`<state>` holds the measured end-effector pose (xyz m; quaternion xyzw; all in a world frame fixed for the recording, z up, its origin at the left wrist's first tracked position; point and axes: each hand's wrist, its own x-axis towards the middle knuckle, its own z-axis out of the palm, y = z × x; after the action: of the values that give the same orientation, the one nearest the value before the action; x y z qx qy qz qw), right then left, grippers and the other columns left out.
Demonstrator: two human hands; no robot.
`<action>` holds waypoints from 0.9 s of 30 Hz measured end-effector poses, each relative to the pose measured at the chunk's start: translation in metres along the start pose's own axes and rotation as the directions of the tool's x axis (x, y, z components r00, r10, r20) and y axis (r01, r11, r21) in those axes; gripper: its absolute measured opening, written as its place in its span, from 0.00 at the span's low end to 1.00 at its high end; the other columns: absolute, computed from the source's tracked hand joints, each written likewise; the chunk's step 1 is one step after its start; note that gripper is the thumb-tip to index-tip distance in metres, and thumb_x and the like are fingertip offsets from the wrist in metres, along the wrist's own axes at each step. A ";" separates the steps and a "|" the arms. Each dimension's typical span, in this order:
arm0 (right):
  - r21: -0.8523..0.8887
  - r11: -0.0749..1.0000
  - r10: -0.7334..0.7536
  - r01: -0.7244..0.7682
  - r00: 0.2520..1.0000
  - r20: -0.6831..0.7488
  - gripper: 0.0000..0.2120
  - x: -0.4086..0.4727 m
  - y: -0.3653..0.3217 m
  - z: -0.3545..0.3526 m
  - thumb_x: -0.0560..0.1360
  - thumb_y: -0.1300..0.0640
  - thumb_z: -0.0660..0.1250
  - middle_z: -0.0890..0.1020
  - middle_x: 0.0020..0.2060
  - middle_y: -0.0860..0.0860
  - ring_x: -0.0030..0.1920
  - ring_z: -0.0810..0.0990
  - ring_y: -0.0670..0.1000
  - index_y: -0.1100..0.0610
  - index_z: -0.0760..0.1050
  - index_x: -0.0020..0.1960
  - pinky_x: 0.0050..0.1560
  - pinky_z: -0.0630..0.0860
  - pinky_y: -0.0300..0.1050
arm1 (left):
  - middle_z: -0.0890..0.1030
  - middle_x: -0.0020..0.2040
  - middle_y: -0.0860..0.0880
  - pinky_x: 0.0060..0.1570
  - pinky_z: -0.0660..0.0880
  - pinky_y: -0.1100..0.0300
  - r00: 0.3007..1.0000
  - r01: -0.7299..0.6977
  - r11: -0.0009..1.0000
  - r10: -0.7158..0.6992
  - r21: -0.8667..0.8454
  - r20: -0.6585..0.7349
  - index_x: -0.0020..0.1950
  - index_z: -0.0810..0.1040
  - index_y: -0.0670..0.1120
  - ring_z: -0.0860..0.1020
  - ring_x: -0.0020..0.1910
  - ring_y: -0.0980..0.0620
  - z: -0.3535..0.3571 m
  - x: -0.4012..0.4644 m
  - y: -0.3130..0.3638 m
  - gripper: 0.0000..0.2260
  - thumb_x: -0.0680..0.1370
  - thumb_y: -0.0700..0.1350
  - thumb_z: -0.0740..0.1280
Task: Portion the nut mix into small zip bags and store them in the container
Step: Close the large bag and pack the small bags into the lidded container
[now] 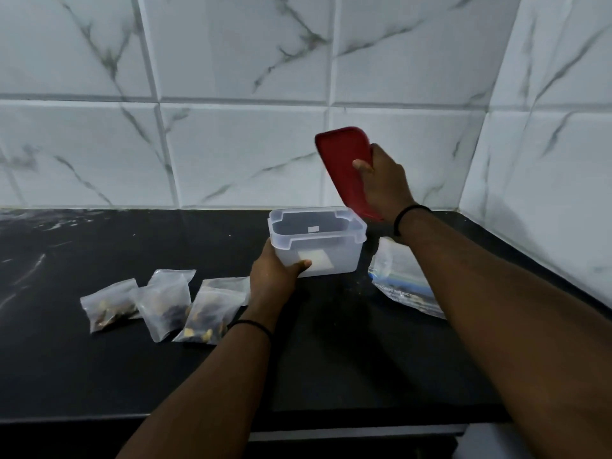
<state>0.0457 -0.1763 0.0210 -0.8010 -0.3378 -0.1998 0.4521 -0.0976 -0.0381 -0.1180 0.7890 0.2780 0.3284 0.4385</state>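
A translucent plastic container (318, 240) stands open and upright on the black bench (99, 369), toward the rear, near the tiled wall corner. Its interior appears empty of bags; a pale label shows through the front wall. The left hand (275, 276) grasps the container at its front left corner, thumb laid across the front wall, fingers wrapped round the side out of sight. The right hand (384, 183) is raised above and just right of the container, its grip clamped on a red lid (344, 160), thumb on the near face and fingers behind. The lid is tilted steeply, nearly on edge, its lower end close to the container's right rear rim; whether the two touch cannot be told. Three small zip bags (165, 303) holding nut mix lie on the bench to the left of the container, side by side and partly overlapping, the rightmost just beside the left wrist. A larger printed clear bag (400, 279) lies on the bench to the right of the container, partly hidden under the right forearm. Both wrists carry a dark band.
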 end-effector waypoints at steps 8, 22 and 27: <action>-0.005 0.994 0.102 -0.107 0.959 -0.263 0.13 -0.019 0.071 -0.055 0.83 0.48 0.58 0.81 0.47 0.52 0.48 0.80 0.58 0.57 0.71 0.58 0.47 0.78 0.53 | 0.54 0.80 0.41 0.76 0.51 0.46 0.912 -0.269 0.900 0.353 0.343 -0.211 0.80 0.54 0.49 0.52 0.79 0.42 0.004 -0.017 0.028 0.46 0.69 0.53 0.77; -0.292 0.863 0.356 -0.413 0.906 -0.230 0.14 -0.010 0.191 -0.091 0.82 0.49 0.60 0.80 0.55 0.62 0.55 0.78 0.65 0.59 0.71 0.61 0.49 0.71 0.52 | 0.80 0.65 0.48 0.66 0.68 0.53 0.580 -0.812 0.493 0.614 0.314 0.536 0.66 0.79 0.50 0.75 0.65 0.50 0.114 -0.034 0.075 0.31 0.81 0.65 0.44; -0.498 0.795 0.413 -0.347 0.911 0.024 0.20 -0.006 0.231 -0.074 0.78 0.49 0.66 0.78 0.64 0.60 0.65 0.75 0.62 0.60 0.76 0.65 0.66 0.71 0.53 | 0.84 0.50 0.51 0.51 0.74 0.51 0.605 -0.787 0.530 0.559 0.316 0.567 0.53 0.82 0.50 0.79 0.50 0.52 0.117 -0.031 0.069 0.32 0.81 0.65 0.42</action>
<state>0.2071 -0.3256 -0.0806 -0.9508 -0.1381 -0.1296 0.2452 -0.0171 -0.1518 -0.1128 0.9708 -0.0726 0.2146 0.0788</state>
